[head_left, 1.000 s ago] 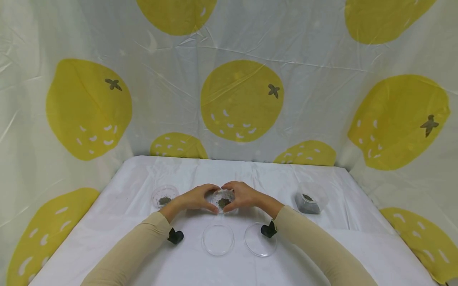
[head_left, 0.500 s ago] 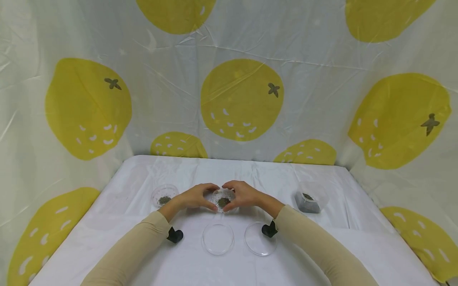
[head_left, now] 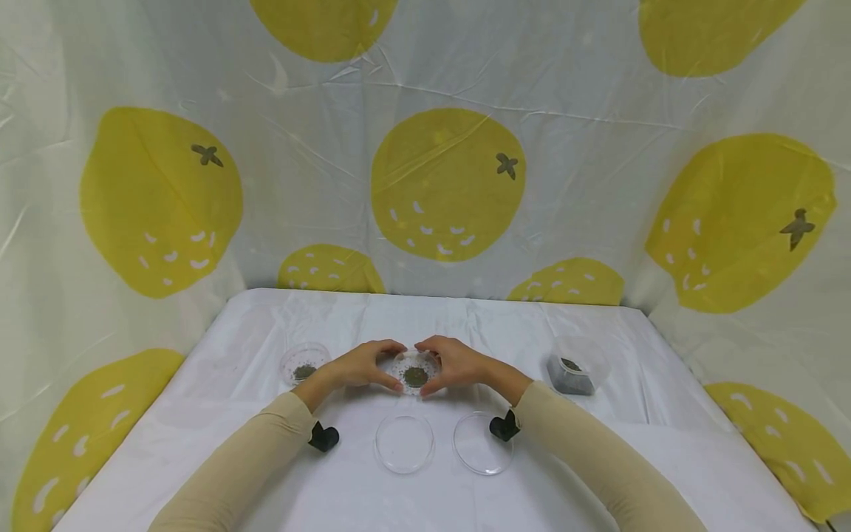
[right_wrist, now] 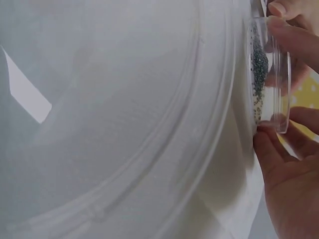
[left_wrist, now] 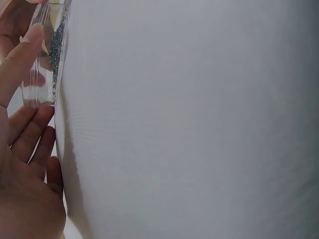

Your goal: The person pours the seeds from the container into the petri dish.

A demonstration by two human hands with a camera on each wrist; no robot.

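Observation:
A round clear petri dish [head_left: 402, 383] with a pile of dark green-grey granules [head_left: 415, 377] lies between my two hands in the head view. My left hand [head_left: 362, 366] grips its left side, index finger behind and thumb in front. On the opposite side my right hand [head_left: 459, 364] grips the rim the same way. Both wrist views show the dish edge-on, low over the white cloth; whether it touches the cloth is hard to tell. In the right wrist view the granules [right_wrist: 259, 64] lie along the dish's bottom.
Two clear round lids or dishes, one left [head_left: 404, 471] and one right [head_left: 484, 471], lie in front of my hands. Another petri dish [head_left: 319, 352] with granules stands behind my left wrist. A clear square tub [head_left: 573, 381] of dark granules stands at the right.
The granules in the dish have shifted from a lopsided heap to a pile nearer its middle. My right hand has moved slightly to the right, widening the gap between the hands.

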